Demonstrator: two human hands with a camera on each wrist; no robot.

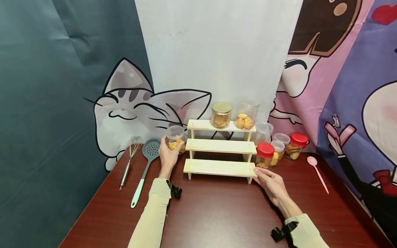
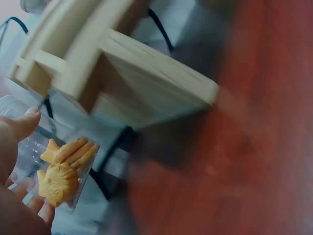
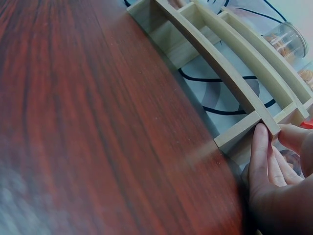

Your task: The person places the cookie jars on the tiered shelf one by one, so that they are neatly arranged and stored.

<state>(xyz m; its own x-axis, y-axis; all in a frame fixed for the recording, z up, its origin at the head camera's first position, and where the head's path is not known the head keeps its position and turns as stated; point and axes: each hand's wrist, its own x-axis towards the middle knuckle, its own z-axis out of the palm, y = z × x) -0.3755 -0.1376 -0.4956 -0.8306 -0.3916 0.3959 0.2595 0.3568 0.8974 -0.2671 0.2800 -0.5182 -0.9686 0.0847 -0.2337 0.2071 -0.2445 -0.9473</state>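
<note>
My left hand (image 1: pixel 168 155) holds a clear plastic jar (image 1: pixel 175 133) of yellow cookies beside the left end of a three-step wooden display stand (image 1: pixel 220 168). In the left wrist view, fish-shaped cookies (image 2: pixel 57 182) show through the jar wall, with the thumb and fingers around it. My right hand (image 1: pixel 273 184) pinches the front right corner of the stand's lowest board, fingertips (image 3: pixel 261 134) under the edge and thumb on top. Up on the top step stand a gold-lidded cookie jar (image 1: pixel 221 117) and a taller clear jar (image 1: pixel 247 112) with cookies in its lower part.
Right of the stand are red-lidded jars (image 1: pixel 265 150) (image 1: pixel 297 141) and several clear ones (image 1: pixel 277 153). A pink spoon (image 1: pixel 317 174) lies further right. At the left lie a whisk (image 1: pixel 130 158) and a grey slotted turner (image 1: pixel 145 168). Printed cloth (image 1: pixel 211 44) hangs behind the table.
</note>
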